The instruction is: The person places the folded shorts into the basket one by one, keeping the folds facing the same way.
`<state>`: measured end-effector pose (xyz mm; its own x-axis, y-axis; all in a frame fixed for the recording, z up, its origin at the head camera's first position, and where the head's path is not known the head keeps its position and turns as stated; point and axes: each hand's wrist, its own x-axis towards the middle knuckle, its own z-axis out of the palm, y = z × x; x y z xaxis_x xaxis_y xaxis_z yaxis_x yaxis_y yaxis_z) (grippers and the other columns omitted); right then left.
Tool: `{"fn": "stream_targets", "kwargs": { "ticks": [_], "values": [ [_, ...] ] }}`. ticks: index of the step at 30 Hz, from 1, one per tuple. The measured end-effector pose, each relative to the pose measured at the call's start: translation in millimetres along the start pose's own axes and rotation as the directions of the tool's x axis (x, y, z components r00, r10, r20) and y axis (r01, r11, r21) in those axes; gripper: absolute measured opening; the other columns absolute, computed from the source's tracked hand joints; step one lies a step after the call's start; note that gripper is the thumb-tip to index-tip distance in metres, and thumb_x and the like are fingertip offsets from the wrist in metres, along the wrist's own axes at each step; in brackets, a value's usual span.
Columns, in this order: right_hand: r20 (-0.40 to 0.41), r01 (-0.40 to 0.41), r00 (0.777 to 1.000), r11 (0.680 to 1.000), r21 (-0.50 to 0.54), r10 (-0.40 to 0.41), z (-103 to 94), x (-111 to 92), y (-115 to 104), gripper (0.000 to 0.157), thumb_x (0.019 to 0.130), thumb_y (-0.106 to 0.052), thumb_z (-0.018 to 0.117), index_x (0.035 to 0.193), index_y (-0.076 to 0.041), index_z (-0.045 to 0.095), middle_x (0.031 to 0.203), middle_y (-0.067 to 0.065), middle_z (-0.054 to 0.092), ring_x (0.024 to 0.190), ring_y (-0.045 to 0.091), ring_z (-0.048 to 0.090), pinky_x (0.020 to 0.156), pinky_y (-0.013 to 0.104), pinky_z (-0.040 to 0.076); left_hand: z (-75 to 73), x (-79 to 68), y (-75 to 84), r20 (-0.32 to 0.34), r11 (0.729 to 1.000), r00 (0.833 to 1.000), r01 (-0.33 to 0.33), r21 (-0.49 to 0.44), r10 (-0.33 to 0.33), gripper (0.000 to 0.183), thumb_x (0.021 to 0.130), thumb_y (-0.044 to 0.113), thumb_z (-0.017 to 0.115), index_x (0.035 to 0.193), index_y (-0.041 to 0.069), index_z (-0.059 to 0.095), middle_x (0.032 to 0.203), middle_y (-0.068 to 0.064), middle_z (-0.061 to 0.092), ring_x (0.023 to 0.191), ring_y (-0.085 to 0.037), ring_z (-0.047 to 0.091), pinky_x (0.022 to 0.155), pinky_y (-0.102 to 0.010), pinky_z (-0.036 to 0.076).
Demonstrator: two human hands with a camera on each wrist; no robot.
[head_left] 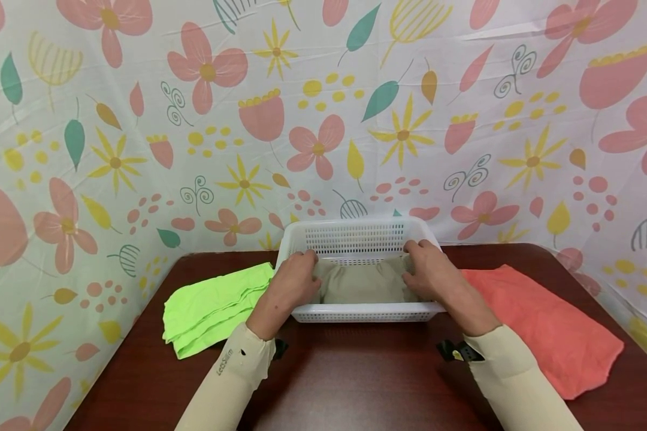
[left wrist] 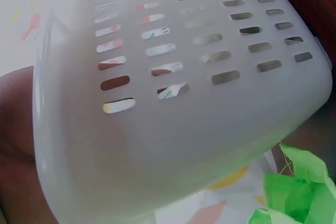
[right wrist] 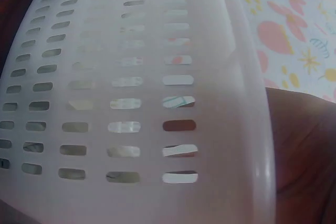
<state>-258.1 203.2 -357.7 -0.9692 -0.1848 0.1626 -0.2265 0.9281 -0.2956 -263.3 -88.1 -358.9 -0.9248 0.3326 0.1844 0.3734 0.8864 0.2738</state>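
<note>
A white plastic basket (head_left: 363,308) with slotted walls stands at the back of the table, with a grey-beige cloth (head_left: 363,284) lying inside it. My left hand (head_left: 296,281) reaches over the basket's left side and holds the cloth's left end with bent fingers. On the opposite side, my right hand (head_left: 434,272) grips the right end, its thumb and fingers curved around the fabric. Between the hands the cloth spreads with soft folds. Both wrist views are mostly filled by the basket's outer wall (left wrist: 173,129), which hides the fingertips.
Left of the basket lies a folded bright green cloth (head_left: 215,305). A coral-red cloth (head_left: 539,329) is spread to the right, partly behind my right forearm. The dark reddish-brown table (head_left: 356,377) backs onto a hanging flower-patterned sheet (head_left: 318,149).
</note>
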Motion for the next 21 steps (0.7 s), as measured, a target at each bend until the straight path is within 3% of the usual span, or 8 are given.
{"fn": "stream_targets", "kwargs": {
  "ticks": [4,12,21],
  "values": [
    [0.004,-0.019,1.0,1.0,0.006,0.019,-3.5,-3,-2,0.052,0.091,-0.015,0.077,0.134,0.007,0.058,0.12,0.028,0.06,0.091,0.034,0.061,0.083,0.051,0.054,-1.4,-2.3,2.0,0.006,1.0,1.0,0.01,-0.009,-0.01,0.036,0.096,0.008,0.072,0.13,-0.002,0.064,0.121,-0.021,0.068,0.11,-0.035,0.068,0.095,-0.047,0.057],
    [-0.011,-0.022,1.0,1.0,0.017,0.022,-15.3,-10,-5,0.051,0.091,-0.016,0.077,0.133,0.007,0.059,0.121,0.029,0.061,0.098,0.038,0.062,0.088,0.055,0.054,-6.0,-10.1,4.5,-0.02,1.0,0.999,-0.031,0.005,0.031,0.033,0.096,0.011,0.072,0.125,-0.001,0.064,0.116,-0.019,0.068,0.106,-0.035,0.067,0.091,-0.047,0.057],
    [-0.072,0.059,0.996,0.998,0.032,-0.057,-25.2,-19,1,0.045,0.092,-0.016,0.075,0.129,0.006,0.062,0.118,0.026,0.064,0.094,0.036,0.064,0.083,0.055,0.055,-14.7,-19.8,9.3,-0.02,0.999,0.999,-0.04,-0.023,0.039,0.034,0.098,0.021,0.074,0.127,0.004,0.067,0.118,-0.014,0.066,0.104,-0.031,0.067,0.092,-0.045,0.056]
  ]
}}
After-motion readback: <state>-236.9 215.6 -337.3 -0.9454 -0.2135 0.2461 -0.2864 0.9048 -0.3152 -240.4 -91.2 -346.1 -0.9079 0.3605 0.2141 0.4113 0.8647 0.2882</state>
